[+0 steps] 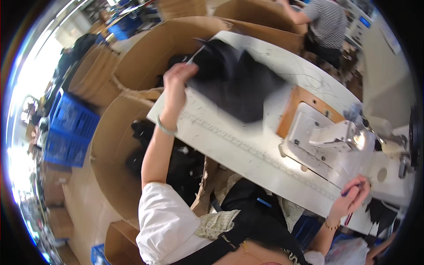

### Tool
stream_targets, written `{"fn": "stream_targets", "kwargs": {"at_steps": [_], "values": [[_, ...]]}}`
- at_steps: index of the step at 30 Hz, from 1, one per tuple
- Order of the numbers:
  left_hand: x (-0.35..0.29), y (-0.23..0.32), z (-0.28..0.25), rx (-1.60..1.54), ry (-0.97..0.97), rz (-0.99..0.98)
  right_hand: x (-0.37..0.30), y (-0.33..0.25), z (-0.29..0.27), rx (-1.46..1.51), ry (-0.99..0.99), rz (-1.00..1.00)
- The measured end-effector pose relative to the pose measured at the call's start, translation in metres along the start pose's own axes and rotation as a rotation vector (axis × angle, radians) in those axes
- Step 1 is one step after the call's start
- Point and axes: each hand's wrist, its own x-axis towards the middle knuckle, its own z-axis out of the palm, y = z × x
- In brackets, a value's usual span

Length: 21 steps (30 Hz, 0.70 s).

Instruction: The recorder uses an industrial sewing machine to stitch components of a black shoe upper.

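My left hand [179,79], at the far left end of the white sewing table, is closed on the edge of a black fabric piece [251,90]. The cloth is smeared by motion and spreads over the tabletop to the right of the hand. At the table's near right edge, beside the sewing machine [335,134], my right hand [353,196] has its fingers curled around a small dark purple thing [345,192], too small to name. The machine's lamp shines on its white bed, which is set in an orange-brown board [289,115].
Large cardboard bins [110,150] stand left of and behind the table [234,152]; black cloth [176,163] lies in the nearest. Blue crates [70,123] are stacked farther left. Another person [329,22] in a striped shirt works at the back right.
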Motion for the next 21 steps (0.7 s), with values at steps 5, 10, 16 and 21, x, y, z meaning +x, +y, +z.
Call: {"fn": "stream_targets", "kwargs": {"at_steps": [5, 10, 16, 21], "values": [[0.033, -0.051, -0.129, 1.172, 0.178, -0.305, -0.037, 0.041, -0.031, -0.407, -0.388, 0.297], [-0.071, -0.108, -0.270, 1.190, 0.315, -0.319, -0.059, 0.073, -0.061, -0.887, -0.644, 0.014], [-0.298, -0.165, -0.389, 1.319, 0.198, -1.093, -0.055, 0.047, -0.020, -0.924, -0.496, -0.133], [-0.415, -0.212, -0.400, 0.619, 0.376, -1.551, -0.074, -0.012, 0.116, -0.529, -1.012, -0.241]]}}
